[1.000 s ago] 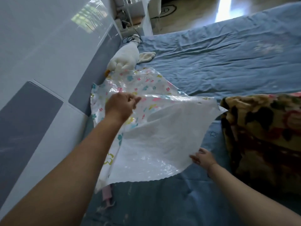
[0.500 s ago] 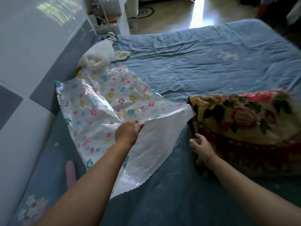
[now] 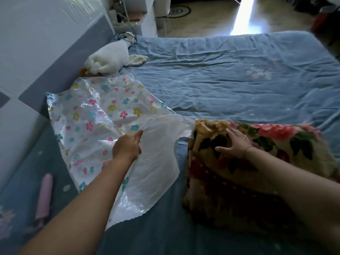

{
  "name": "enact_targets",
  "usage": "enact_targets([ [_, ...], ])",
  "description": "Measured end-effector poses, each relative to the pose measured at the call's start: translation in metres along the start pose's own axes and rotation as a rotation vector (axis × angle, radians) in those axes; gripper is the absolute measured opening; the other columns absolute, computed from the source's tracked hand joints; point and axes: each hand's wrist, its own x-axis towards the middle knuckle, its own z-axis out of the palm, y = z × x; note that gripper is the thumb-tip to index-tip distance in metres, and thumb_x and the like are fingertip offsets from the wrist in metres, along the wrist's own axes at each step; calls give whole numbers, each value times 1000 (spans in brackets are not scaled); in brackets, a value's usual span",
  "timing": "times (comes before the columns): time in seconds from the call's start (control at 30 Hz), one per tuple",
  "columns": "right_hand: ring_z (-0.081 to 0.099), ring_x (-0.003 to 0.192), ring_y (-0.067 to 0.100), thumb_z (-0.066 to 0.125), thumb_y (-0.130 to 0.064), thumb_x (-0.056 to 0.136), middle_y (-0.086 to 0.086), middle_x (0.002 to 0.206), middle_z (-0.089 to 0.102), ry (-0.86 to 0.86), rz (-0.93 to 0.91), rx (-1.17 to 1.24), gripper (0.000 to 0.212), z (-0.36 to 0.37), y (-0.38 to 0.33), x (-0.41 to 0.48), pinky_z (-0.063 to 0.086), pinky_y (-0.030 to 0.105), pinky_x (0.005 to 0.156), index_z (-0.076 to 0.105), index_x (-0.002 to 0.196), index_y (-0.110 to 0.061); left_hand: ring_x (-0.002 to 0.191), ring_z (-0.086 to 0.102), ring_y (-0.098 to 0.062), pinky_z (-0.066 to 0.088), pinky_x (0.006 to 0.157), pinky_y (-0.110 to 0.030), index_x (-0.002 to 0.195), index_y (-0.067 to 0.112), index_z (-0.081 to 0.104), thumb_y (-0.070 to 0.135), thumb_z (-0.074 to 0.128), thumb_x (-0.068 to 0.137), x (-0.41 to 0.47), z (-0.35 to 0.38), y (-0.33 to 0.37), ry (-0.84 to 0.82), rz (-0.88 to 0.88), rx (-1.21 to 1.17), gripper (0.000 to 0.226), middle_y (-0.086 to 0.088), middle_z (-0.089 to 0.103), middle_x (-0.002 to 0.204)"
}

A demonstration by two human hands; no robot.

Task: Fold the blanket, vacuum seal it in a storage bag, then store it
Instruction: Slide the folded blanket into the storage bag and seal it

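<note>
The left arm is stretched forward over the bed (image 3: 230, 85), and the left hand (image 3: 127, 147) is closed on the upper sheet of the bag (image 3: 103, 126), which is pinched at its open edge and lifted off the lower, plain white sheet. The right arm is reached forward beside it, and the right hand (image 3: 236, 142) is laid flat on the blanket (image 3: 257, 162) with fingers spread and straight; nothing is gripped by it. A ring is seen on one finger and a thin band at the wrist. The blanket is folded into a thick block and is placed just to the right of the bag, its near-left corner touching or almost touching the raised mouth. The flower-printed part of the bag is spread out away from the blanket, toward the headboard (image 3: 46, 67). A white plush toy (image 3: 108, 59) is lying beyond the bag, against the headboard. A pink tube-like object (image 3: 44, 196) is lying on the bed on the far side of the bag from the blanket.
</note>
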Motion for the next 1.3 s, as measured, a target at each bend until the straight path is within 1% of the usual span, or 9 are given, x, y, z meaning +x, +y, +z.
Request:
enact_targets([
  [0.13,7,147,20,57,-73,72,2,160,8,-43,-46,22,107,-17,8,46,11,43,119,11,152,-20,66,67,-29,54,75,-40,91,19,64,42,32,104,15,2,0,190,-62,-50,41,0,67,59],
  [0.27,14,146,22,56,-72,74,6,159,15,-105,-76,13,105,-17,2,90,12,43,119,14,151,-16,63,65,-27,54,69,-38,114,20,68,42,39,103,42,5,-1,243,-1,-52,38,2,67,64],
  [0.43,26,143,24,56,-77,70,5,156,25,-253,-52,-42,107,-20,-1,138,19,43,115,21,151,-17,84,67,-33,48,70,-38,137,21,56,33,53,99,83,15,13,273,98,-29,40,-14,74,87],
  [0.5,32,139,24,59,-81,61,3,154,30,-379,-28,-32,114,-19,-1,156,26,38,114,25,149,-19,88,68,-37,50,71,-41,136,20,56,31,57,96,100,22,16,286,161,-27,41,-20,73,95],
  [0.6,43,132,20,57,-96,32,-4,148,41,-530,-3,-11,134,-4,3,193,34,39,110,33,145,-28,83,69,-40,51,69,-44,130,17,62,26,58,96,125,36,15,307,254,-19,35,-24,72,91],
  [0.87,44,130,23,71,-87,25,-3,148,39,-835,95,66,142,41,2,249,38,47,107,27,147,-29,66,66,-36,51,62,-39,129,18,64,34,51,98,149,54,2,250,262,-92,37,-20,69,72],
  [0.97,56,116,22,76,-81,24,0,134,55,-895,112,82,131,47,0,254,44,45,103,43,136,-22,70,67,-37,44,61,-30,129,17,64,26,52,99,153,55,0,223,255,-67,34,-22,70,78],
  [1.1,65,101,17,78,-81,25,-4,108,70,-938,92,47,108,53,8,243,48,40,98,62,114,-22,68,66,-37,45,62,-32,128,18,64,35,48,96,153,53,4,176,235,-86,40,-23,69,77],
  [1.3,67,103,21,85,-66,45,1,111,71,-1123,149,101,93,41,12,206,48,44,99,61,120,-17,86,70,-33,45,68,-26,126,19,65,28,52,98,142,60,13,144,188,-78,32,-19,74,96],
])
